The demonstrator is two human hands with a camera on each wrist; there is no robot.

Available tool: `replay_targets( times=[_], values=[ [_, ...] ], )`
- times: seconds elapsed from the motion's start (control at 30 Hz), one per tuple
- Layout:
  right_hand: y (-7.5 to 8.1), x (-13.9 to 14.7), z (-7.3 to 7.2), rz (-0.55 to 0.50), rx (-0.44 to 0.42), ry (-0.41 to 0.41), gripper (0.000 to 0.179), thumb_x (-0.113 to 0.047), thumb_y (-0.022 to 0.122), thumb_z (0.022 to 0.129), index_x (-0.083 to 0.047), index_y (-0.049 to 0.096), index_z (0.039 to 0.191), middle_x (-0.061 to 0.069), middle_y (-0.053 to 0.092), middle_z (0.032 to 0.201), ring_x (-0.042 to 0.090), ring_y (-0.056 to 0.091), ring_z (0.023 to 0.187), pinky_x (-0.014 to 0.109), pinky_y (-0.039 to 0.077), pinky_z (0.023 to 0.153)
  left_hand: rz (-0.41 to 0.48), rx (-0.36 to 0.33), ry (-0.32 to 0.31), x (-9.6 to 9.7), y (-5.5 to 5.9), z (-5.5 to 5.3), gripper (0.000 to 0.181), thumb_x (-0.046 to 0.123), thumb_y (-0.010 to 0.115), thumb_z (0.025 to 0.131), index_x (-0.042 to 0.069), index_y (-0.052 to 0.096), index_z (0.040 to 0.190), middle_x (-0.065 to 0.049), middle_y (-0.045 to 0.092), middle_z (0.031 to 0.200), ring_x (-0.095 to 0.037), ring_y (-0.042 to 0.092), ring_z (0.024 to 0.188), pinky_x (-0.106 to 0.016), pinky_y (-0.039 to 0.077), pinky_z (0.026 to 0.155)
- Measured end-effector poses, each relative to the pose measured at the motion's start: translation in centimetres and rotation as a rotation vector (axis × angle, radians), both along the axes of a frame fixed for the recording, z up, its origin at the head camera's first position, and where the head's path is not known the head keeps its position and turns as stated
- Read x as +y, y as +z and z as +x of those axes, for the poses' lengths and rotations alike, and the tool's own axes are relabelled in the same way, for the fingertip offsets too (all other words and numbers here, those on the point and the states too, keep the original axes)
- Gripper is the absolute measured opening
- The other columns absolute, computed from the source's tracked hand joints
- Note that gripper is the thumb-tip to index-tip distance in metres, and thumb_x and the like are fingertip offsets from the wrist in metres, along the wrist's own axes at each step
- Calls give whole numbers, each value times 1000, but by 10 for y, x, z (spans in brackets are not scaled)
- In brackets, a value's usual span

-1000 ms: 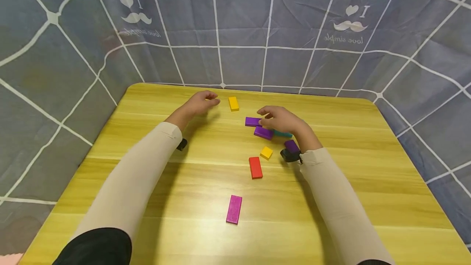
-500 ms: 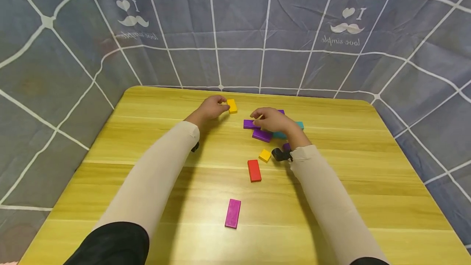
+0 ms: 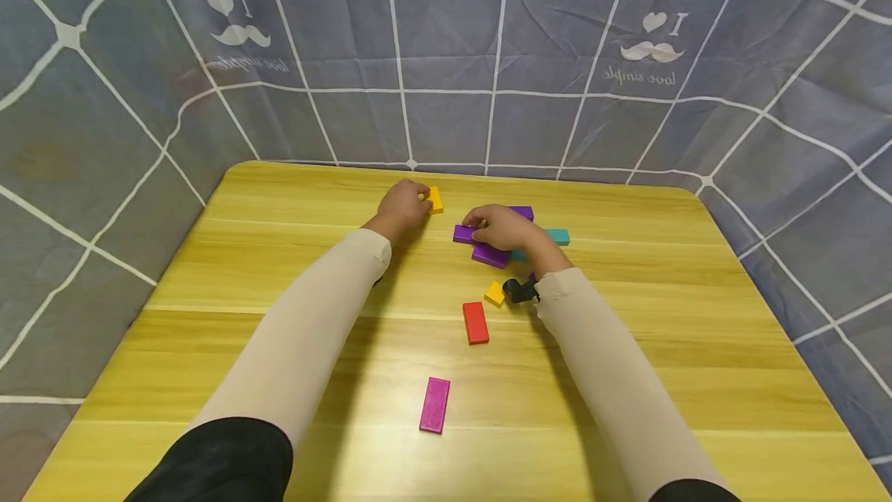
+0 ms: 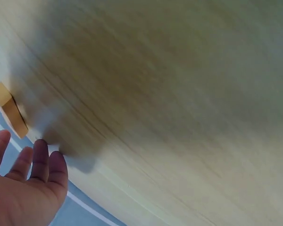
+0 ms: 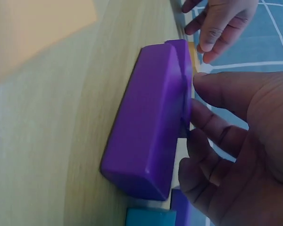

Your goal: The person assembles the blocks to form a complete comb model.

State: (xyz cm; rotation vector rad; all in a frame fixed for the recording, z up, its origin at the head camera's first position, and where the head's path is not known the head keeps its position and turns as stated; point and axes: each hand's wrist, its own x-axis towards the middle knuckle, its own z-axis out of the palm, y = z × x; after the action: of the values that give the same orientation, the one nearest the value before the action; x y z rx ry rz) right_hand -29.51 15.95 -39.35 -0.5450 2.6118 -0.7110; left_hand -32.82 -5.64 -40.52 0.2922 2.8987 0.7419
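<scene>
Head view: the left hand (image 3: 404, 206), fingers loose, is beside the far yellow block (image 3: 436, 201) on the bench (image 3: 669, 331); the right hand (image 3: 503, 228) is at a purple block (image 3: 464, 235), grip unclear. Best pinch opposite sides squarely, lifting gently.

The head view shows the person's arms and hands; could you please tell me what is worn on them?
The left hand and right hand are bare. Cream sleeves run to the wrists, with black cloth at their upper ends; a black device sits by the right wrist.
</scene>
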Motion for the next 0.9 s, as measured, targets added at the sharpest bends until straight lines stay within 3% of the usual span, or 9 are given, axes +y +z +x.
replay_targets(
  times=[0.17, 0.43, 0.57, 0.9],
  values=[
    [-2, -6, -2, 11, -6, 13, 28, -10, 58, 99, -9, 63, 126, 15, 64, 124, 27, 59, 108, 41, 49, 95, -41, 46, -34, -2, -3, 0, 37, 23, 56, 101, 4, 64, 132, -13, 58, 135, -30, 50, 127, -41, 35, 111],
    [-1, -12, -3, 16, 0, -11, 23, -7, 58, 98, -7, 63, 120, 15, 65, 120, 26, 59, 105, 41, 48, 94, -42, 73, -107, -8, -7, -5, 36, 24, 55, 103, 4, 64, 131, -13, 55, 140, -33, 48, 131, -42, 30, 115],
    [-2, -14, -5, 15, -24, -27, 22, -7, 57, 98, -6, 61, 120, 13, 64, 119, 25, 58, 103, 39, 48, 93, -3, 69, -155, -14, -11, -7, 33, 22, 55, 103, 2, 63, 128, -15, 55, 140, -32, 46, 133, -43, 20, 119],
    [-1, -19, -3, 6, -76, -71, 21, -11, 57, 100, -7, 58, 121, 12, 62, 119, 25, 56, 100, 37, 48, 89, 116, 23, -195, -23, -16, -5, 31, 21, 59, 101, 2, 64, 125, -17, 53, 143, -33, 43, 136, -40, 28, 116]
  ],
)
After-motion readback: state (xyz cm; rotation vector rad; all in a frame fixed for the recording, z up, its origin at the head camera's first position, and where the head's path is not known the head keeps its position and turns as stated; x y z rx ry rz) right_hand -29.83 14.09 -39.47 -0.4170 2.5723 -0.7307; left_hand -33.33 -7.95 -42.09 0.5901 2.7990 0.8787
